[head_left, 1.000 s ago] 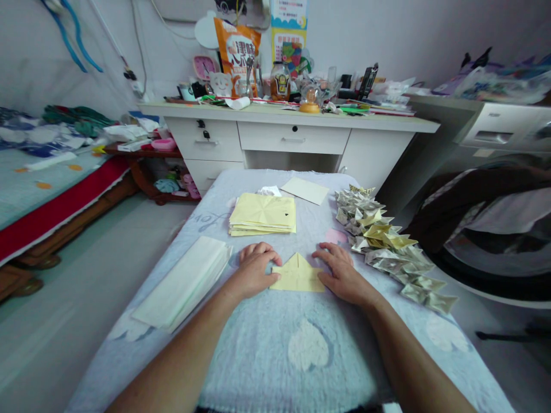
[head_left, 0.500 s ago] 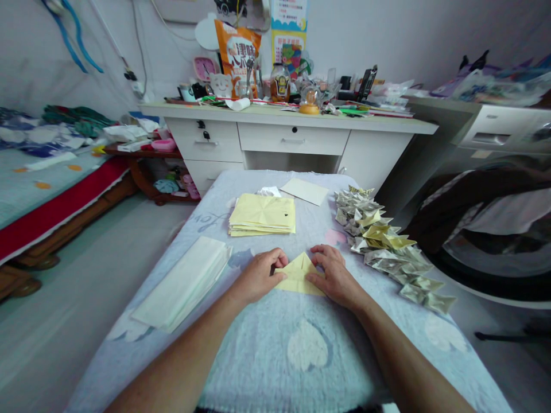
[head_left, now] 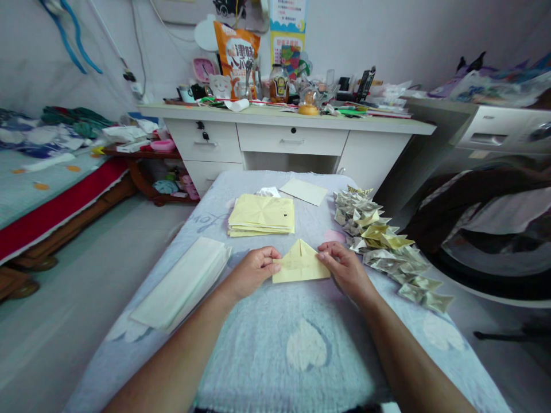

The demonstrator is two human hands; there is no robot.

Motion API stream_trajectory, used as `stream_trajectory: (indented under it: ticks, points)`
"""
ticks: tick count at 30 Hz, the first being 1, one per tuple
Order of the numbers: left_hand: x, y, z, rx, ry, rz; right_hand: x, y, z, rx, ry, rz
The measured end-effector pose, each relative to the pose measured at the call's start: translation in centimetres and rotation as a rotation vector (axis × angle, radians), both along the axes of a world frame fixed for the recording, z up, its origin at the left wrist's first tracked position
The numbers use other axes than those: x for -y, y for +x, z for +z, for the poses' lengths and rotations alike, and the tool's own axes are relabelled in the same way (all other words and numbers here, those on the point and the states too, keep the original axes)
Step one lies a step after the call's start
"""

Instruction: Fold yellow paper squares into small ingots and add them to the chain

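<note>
A yellow sheet of paper (head_left: 301, 267), folded to a pointed top with a straight lower edge, is between my two hands above the cloth-covered table (head_left: 258, 355). My left hand (head_left: 256, 268) pinches its left edge between thumb and fingers. On the opposite edge, my right hand (head_left: 342, 265) grips the paper the same way. Just beyond lies a stack of creased yellow paper (head_left: 261, 213). To the left rests a bundle of long pale folded paper (head_left: 183, 284). Rows of folded paper pieces (head_left: 379, 235), mostly grey with some yellow, stand to the right.
A flat pale card (head_left: 303, 191) and a crumpled white paper (head_left: 269, 192) lie toward the table's far end. Behind stands a white desk (head_left: 293, 137) crowded with jars and packets. A washing machine (head_left: 495, 137) is at the right, a bed (head_left: 51, 183) at the left.
The folded paper has been raised slightly and its lower part now shows fully. My right hand has moved a little outward to the paper's right edge; my left hand has shifted slightly left.
</note>
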State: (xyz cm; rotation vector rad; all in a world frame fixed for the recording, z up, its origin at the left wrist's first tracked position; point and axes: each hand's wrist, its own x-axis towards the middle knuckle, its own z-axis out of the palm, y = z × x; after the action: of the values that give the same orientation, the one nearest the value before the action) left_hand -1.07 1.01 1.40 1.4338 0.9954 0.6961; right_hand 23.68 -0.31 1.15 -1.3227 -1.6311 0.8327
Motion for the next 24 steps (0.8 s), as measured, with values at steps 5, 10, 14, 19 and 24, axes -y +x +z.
stream_trajectory:
  ticks: [5, 10, 14, 19, 24]
  points:
    - [0.1, 0.5, -0.1, 0.187, -0.119, 0.08, 0.1, -0.3, -0.1, -0.397, -0.09, 0.01]
    - [0.2, 1.4, -0.8, 0.208, -0.109, 0.069, 0.4, -1.9, -0.5, -0.583, -0.188, 0.204]
    - [0.4, 2.0, -1.2, 0.104, -0.047, -0.013, 0.4, -2.7, -1.2, -0.649, -0.229, 0.186]
    - [0.7, 2.2, -0.8, 0.023, 0.103, 0.07, 0.2, -2.5, -1.1, -0.621, -0.11, 0.05]
    - [1.3, 2.3, -0.1, -0.014, 0.208, 0.034, 0.8, -2.1, 0.0, -0.026, 0.302, -0.132]
